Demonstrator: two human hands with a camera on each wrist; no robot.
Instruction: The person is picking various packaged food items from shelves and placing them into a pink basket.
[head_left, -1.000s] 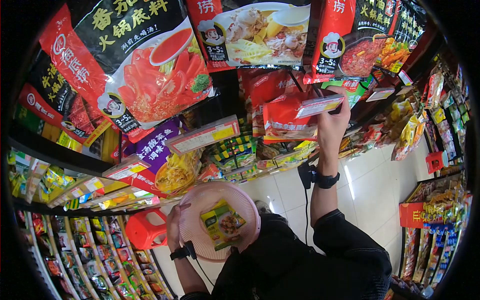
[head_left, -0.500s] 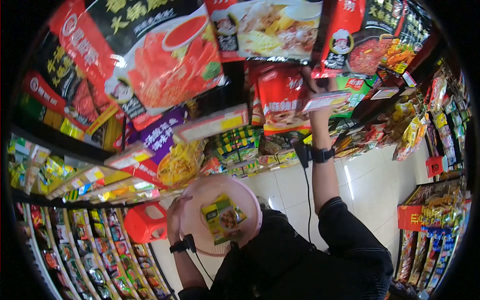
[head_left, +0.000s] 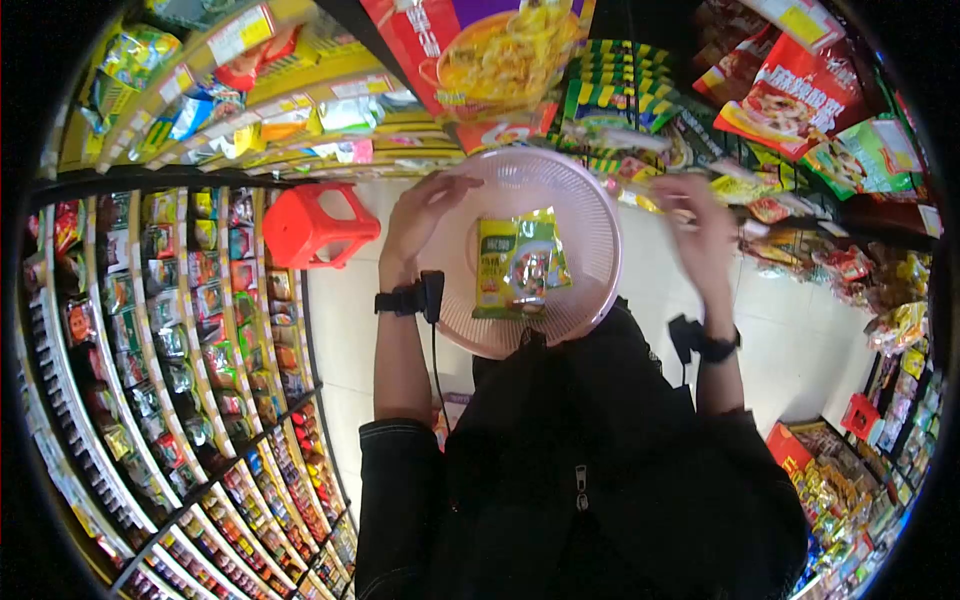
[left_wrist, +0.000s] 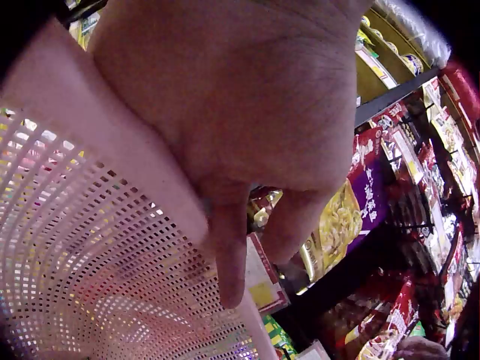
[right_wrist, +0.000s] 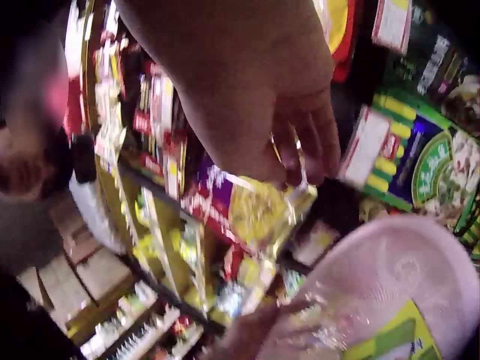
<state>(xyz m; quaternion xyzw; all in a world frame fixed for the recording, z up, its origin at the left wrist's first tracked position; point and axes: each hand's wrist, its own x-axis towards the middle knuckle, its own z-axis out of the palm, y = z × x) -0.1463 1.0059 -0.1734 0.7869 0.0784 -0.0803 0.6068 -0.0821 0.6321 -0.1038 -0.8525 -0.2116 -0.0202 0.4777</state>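
Observation:
A round pink plastic basket (head_left: 600, 270) sits in front of the person's body, with yellow-green seasoning packets (head_left: 515, 265) overlapping in it. My left hand (head_left: 422, 215) grips the basket's left rim; in the left wrist view that hand (left_wrist: 232, 112) lies over the rim, one finger pointing down along the slotted wall. To the right of the basket, my right hand (head_left: 695, 230) is in the air, blurred. Its fingers are loosely bent with nothing visible in them in the right wrist view, where the hand (right_wrist: 247, 105) is above the basket (right_wrist: 405, 247).
Purple-and-red packet (head_left: 500, 60) hangs from the shelf ahead, and a red packet (head_left: 790, 95) hangs at upper right. A red stool (head_left: 315, 225) stands on the floor at left. Packed shelves (head_left: 190, 340) line the left side. Loose bags fill a bin (head_left: 835, 485) at lower right.
My right hand has left the red packet on the rack and come back beside the basket. The head view has tilted down and turned left. The left hand stays on the basket.

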